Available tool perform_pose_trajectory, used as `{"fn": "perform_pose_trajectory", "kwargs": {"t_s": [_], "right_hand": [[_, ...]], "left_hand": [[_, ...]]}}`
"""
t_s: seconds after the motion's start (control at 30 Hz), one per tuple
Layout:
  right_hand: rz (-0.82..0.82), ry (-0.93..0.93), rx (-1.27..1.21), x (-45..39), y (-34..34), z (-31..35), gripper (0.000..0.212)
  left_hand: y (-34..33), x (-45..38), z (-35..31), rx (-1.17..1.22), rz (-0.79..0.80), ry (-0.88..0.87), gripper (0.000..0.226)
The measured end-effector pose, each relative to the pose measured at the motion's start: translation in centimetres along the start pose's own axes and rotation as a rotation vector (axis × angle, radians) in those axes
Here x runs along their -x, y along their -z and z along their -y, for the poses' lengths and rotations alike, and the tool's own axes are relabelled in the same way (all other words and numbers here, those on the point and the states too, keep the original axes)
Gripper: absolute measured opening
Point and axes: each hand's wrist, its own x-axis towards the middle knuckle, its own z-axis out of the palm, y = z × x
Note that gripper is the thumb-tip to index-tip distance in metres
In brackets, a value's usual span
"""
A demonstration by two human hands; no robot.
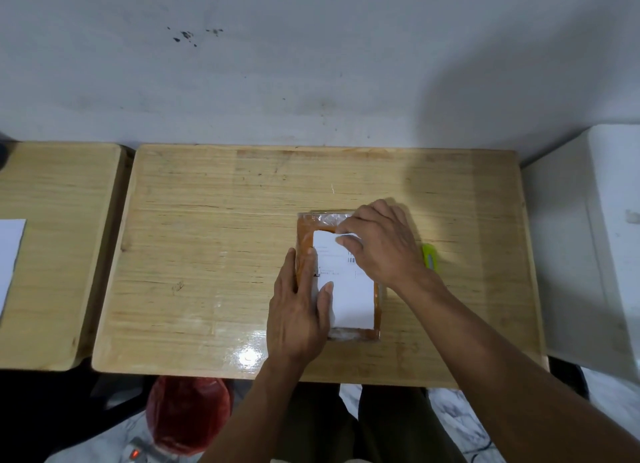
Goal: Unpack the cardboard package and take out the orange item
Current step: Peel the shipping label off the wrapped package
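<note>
A flat brown cardboard package point(304, 234) wrapped in clear plastic lies on the wooden table point(207, 248), right of the middle. A white shipping label point(353, 300) covers most of its top. My left hand point(298, 310) rests flat on the package's left edge and holds it down. My right hand point(377, 244) lies over the upper right part, its fingertips pinching at the label's top corner. The orange item is not visible.
A yellow-green cutter point(431, 256) lies on the table just right of my right hand. A second wooden table point(52, 255) with a white sheet point(8, 255) stands at the left. A white box point(588, 248) stands at the right, a red bag point(187, 414) below the table.
</note>
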Motion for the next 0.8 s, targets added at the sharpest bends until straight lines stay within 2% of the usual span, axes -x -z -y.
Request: {"fn": "perform_pose_trajectory", "kwargs": {"t_s": [0.17, 0.3, 0.57, 0.7, 0.8], "right_hand": [[0.033, 0.088, -0.119, 0.1, -0.2, -0.7, 0.012], [0.056, 0.039, -0.268, 0.1, -0.2, -1.3, 0.003], [0.097, 0.001, -0.320, 0.0, 0.0, -1.5, 0.001], [0.139, 0.000, -0.371, -0.1, 0.5, -1.5, 0.016], [0.189, -0.003, -0.418, -0.3, 1.1, -1.5, 0.011]], "left_hand": [[-0.1, 0.0, 0.1, 0.010, -0.004, 0.017, 0.064], [-0.3, 0.1, 0.4, 0.010, -0.009, 0.018, 0.063], [-0.4, 0.3, 0.7, 0.018, 0.004, 0.033, 0.063], [-0.4, 0.5, 0.7, 0.028, -0.008, 0.028, 0.063], [-0.3, 0.5, 0.7, 0.037, -0.008, 0.038, 0.064]]}}
